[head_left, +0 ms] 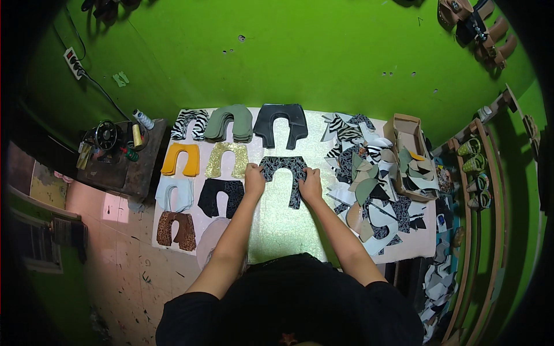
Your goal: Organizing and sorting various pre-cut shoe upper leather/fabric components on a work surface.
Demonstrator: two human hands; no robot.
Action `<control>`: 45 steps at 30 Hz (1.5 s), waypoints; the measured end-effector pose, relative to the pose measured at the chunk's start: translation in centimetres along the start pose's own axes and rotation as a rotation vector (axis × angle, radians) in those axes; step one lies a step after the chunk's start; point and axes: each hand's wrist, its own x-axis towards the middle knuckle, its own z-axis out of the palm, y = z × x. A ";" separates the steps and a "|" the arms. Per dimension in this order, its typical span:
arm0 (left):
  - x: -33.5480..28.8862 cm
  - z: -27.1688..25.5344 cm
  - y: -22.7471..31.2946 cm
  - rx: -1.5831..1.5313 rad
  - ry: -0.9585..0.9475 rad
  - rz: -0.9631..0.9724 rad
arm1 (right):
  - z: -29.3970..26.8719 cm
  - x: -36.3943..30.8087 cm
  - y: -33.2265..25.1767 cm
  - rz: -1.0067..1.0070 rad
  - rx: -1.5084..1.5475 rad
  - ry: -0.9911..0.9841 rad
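Between my hands is a U-shaped cut piece of black-and-grey patterned material [283,163], its curve pointing away from me. My left hand [254,180] pinches its left side, and my right hand [310,184] has its fingers closed at the right side. The piece is over a shiny, pale gold-green sheet [283,233]. Just beyond it lies a stack of black U-shaped pieces [280,118]. Left of my left hand are a black patterned stack [221,198] and a glittery gold stack [227,160] of similar shape.
More U-shaped stacks, including green [229,123], zebra-striped, yellow [180,160], white and leopard-print [176,229], line the table's left. Mixed offcuts [366,173] heap at the right beside a cardboard box [408,130]. A sewing machine [105,135] stands far left; a sandal rack [474,164] is right.
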 end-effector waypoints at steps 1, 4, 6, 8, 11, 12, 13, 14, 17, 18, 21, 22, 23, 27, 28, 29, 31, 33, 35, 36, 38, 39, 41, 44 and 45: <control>-0.5 -0.3 1.7 0.129 0.004 0.039 | -0.1 0.0 0.3 0.022 -0.018 0.017; -2.3 -0.3 4.4 0.305 0.032 0.124 | -0.2 -0.3 -0.7 0.059 -0.100 0.025; -3.3 -0.2 5.0 0.307 -0.021 0.293 | -0.2 -0.3 -1.2 0.079 -0.164 0.019; -3.7 0.7 4.5 0.376 -0.039 0.338 | 0.0 -0.2 -1.1 0.078 -0.190 0.041; -3.5 1.5 3.8 0.475 -0.088 0.334 | -0.2 -0.1 -1.9 0.059 -0.218 0.020; -3.3 1.5 3.5 0.471 -0.087 0.325 | 0.0 0.0 -1.9 0.044 -0.222 0.021; -3.1 1.6 3.4 0.467 -0.085 0.315 | 0.1 0.0 -1.8 0.049 -0.222 0.024; -2.9 1.8 3.3 0.486 -0.071 0.328 | 0.1 0.0 -1.6 0.029 -0.227 0.026; -2.8 1.9 3.3 0.475 -0.057 0.316 | 0.5 -0.1 -1.7 0.008 -0.226 0.032; -2.8 1.9 3.4 0.476 -0.060 0.319 | 0.7 0.0 -1.8 0.010 -0.230 0.033; -2.7 1.9 3.6 0.481 -0.045 0.298 | 0.9 0.4 -1.8 -0.006 -0.225 0.026; -2.6 1.9 3.6 0.480 -0.048 0.295 | 1.0 0.5 -1.8 -0.022 -0.233 0.025; -2.5 1.9 3.6 0.478 -0.051 0.293 | 1.1 0.6 -1.7 -0.037 -0.242 0.024; -2.4 1.8 3.6 0.480 -0.052 0.282 | 0.5 0.1 -1.6 -0.054 -0.190 -0.007; -2.4 1.7 3.6 0.444 -0.092 0.263 | 0.2 -0.3 -1.6 -0.049 -0.189 -0.005; -2.6 1.7 3.6 0.444 -0.096 0.268 | -0.1 -0.8 -1.5 -0.077 -0.132 -0.006; -2.9 1.7 4.4 0.454 -0.139 0.173 | -1.0 -1.7 -1.0 -0.095 -0.077 0.003; -3.4 1.6 5.6 0.388 -0.174 0.167 | -2.2 -3.0 -0.3 -0.152 -0.016 0.051; -4.5 1.6 7.5 0.299 -0.185 0.186 | -3.6 -4.4 0.5 -0.154 0.009 0.099; -5.0 1.8 8.1 0.289 -0.182 0.223 | -4.3 -5.1 0.8 -0.163 0.006 0.141; -6.6 2.4 9.4 0.229 -0.210 0.272 | -5.8 -6.7 1.4 -0.137 0.013 0.203; -7.4 2.7 10.2 0.199 -0.238 0.283 | -6.5 -7.4 1.8 -0.111 -0.013 0.243; -9.3 4.0 11.1 0.184 -0.323 0.362 | -7.8 -8.8 3.2 -0.062 -0.045 0.335; -12.1 5.0 13.0 0.117 -0.452 0.503 | -10.1 -10.4 6.6 0.091 -0.166 0.569; -12.8 5.3 13.3 0.088 -0.495 0.544 | -10.9 -11.0 7.8 0.139 -0.229 0.674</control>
